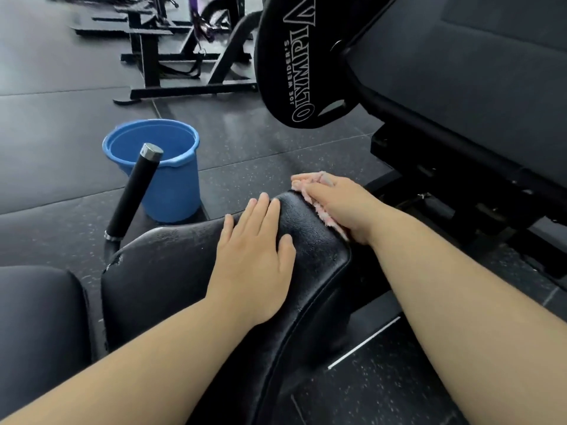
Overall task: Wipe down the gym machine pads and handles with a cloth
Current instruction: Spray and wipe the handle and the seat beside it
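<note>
A black padded seat (171,271) of the gym machine fills the lower middle, worn at its left corner. My left hand (254,256) lies flat on top of the pad with straight fingers. My right hand (334,200) presses a pink cloth (310,196) against the pad's far right edge, fingers laid over the cloth; most of the cloth is hidden under the hand. A black handle (133,191) with a metal cap sticks up to the left of the pad.
A blue bucket (167,176) stands on the dark rubber floor behind the handle. A black weight plate (294,72) lettered OLYMPIA hangs above right, on the machine's black frame (460,118). Another pad (40,311) sits at lower left. Black equipment stands (171,65) fill the back.
</note>
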Motion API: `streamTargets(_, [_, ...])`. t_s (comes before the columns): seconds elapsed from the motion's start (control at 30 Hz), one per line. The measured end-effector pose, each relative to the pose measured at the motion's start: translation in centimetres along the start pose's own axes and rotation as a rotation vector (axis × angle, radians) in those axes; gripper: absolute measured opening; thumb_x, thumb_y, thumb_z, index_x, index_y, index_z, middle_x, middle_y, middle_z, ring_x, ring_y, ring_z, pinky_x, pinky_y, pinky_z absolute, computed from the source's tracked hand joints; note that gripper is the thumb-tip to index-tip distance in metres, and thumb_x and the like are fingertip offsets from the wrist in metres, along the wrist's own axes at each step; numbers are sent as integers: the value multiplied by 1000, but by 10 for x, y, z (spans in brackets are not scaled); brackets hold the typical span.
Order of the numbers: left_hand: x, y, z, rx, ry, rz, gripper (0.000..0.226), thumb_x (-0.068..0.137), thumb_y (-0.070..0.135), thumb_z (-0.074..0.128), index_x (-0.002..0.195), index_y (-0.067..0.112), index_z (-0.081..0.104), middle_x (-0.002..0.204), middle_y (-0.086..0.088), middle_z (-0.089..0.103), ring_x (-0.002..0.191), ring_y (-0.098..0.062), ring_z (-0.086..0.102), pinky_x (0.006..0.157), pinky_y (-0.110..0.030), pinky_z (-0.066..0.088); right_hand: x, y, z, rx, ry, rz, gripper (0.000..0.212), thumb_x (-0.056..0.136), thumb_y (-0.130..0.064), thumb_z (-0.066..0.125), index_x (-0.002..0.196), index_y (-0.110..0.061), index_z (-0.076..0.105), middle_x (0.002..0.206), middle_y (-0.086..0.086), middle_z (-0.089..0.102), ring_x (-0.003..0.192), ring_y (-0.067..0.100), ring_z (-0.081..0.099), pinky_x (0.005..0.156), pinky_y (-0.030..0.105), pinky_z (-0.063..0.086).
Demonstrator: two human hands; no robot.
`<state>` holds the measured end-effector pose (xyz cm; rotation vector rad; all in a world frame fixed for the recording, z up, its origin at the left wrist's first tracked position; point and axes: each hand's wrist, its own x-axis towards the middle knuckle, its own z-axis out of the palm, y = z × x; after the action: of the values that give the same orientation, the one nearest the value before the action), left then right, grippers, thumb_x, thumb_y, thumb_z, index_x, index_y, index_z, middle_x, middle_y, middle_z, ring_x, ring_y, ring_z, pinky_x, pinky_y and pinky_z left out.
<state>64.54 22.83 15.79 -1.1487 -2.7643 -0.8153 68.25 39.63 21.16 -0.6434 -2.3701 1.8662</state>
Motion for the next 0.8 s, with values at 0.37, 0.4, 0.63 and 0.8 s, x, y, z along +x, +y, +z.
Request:
streamTargets(0.37, [-1,0,-1,-22,2,-4,82,83,54,-2,157,22,14,165,7,7,151,-7,0,121,-32,-5,-39,22,-7,77,177,-118,21,94,-3,59,90,-13,77,68,3,61,45,8,46,42,17,37])
streamTargets(0.4, [0,0,-2,-26,3,2,81,84,54,-1,157,22,14,165,7,8,151,-7,0,122,-32,-5,-21,14,-5,64,179,-102,17,94,-5,60,93,-11,76,68,4,60,42,9,45,41,17,37])
streamTargets(0.63, [0,-3,0,-57,13,0,68,92,45,15,157,22,18,164,8,12,151,-8,4,121,-32,-4,12,20,-1,157,94,-3,8,90,-19,71,95,-14,76,86,0,76,80,10,71,74,26,58])
streamTargets(0.8, [-1,-2,1,-54,20,1,70,92,46,13,156,20,20,164,5,14,151,-10,6,121,-33,-3,-55,47,-1,276,233,-98,22,92,3,58,87,-10,75,80,1,74,64,9,64,50,19,48])
